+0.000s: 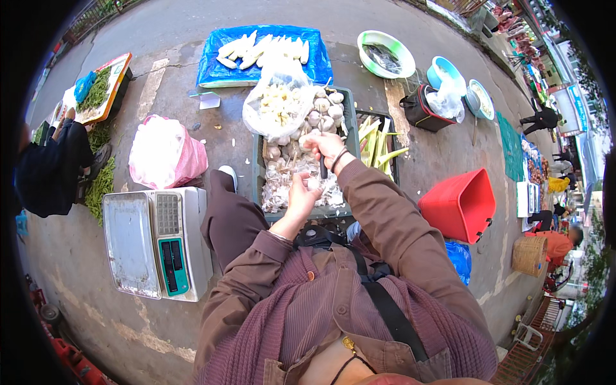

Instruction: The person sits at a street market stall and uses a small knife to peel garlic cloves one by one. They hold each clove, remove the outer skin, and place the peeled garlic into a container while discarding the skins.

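Note:
My left hand [300,198] holds a pale garlic bulb [314,184] at its fingertips, above the near part of a dark plastic crate [353,144]. My right hand [329,148] is closed around a small knife, whose dark handle [323,167] sticks out below the palm. Its fingertips meet another pale garlic piece; whether they grip it is unclear. Loose garlic skins [276,186] cover the crate's near half, and whole garlic bulbs [328,113] fill the far right. A clear plastic bag [254,118] of peeled cloves [279,103] rests over the far left corner.
To the left stand a weighing scale [132,245] and a pink-and-white bag [166,154]. Pale long vegetables [262,50] lie on blue sheeting [211,62] beyond the crate. Green stalks [378,142], a red bucket [455,204] and basins [409,50] are rightward. A person [53,163] crouches far left.

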`<state>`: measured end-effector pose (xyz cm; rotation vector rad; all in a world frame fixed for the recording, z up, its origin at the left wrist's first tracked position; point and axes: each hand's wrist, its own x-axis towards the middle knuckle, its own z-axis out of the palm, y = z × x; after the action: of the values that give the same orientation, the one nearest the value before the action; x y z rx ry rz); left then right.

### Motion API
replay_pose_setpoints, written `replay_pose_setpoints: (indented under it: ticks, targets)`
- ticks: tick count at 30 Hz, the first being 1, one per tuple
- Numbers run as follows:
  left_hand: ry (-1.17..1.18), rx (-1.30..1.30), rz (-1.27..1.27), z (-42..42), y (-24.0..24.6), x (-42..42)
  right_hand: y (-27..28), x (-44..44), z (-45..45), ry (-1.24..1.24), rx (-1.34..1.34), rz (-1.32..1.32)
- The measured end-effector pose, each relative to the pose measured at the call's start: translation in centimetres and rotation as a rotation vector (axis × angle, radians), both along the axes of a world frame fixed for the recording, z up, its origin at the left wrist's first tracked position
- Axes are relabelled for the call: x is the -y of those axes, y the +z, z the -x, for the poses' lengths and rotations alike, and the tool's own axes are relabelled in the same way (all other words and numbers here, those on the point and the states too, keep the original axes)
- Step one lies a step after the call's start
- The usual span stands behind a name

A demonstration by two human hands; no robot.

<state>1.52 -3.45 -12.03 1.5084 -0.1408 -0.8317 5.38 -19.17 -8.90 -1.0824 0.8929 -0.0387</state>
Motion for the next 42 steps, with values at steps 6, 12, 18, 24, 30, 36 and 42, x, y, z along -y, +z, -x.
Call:
replay_pose_setpoints:
  ticks: [6,12,18,24,30,36,42]
  targets:
    - [0.021,0.088,-0.054,-0.2,-0.8,0.7,1.2,2.3,-5.5,-0.059,0.183,-0.007]
    - [0.077,0.169,-0.040,-0.7,-0.8,0.7,2.2,0.3,0.9,0.107,0.115,0.302]
    - [-0.055,0.263,-0.009,-0.2,1.6,1.1,1.5,-2.3,10.6,0.181,0.037,0.592]
    - [-0.199,0.142,0.257,0.9,3.4,0.0,2.2,-2.8,13.8,0.192,-0.015,0.624]
    - [-0.220,0.118,0.289,2.7,4.6,-1.6,5.1,-4.4,15.6,0.176,0.110,0.267]
    - [-0.207,0.020,0.277,3.1,7.1,-2.9,6.6,-5.1,16.6,0.144,0.138,0.270]
    - [-0.201,-0.105,0.330,3.6,9.2,-3.5,8.3,-5.6,17.8,0.160,0.236,0.226]
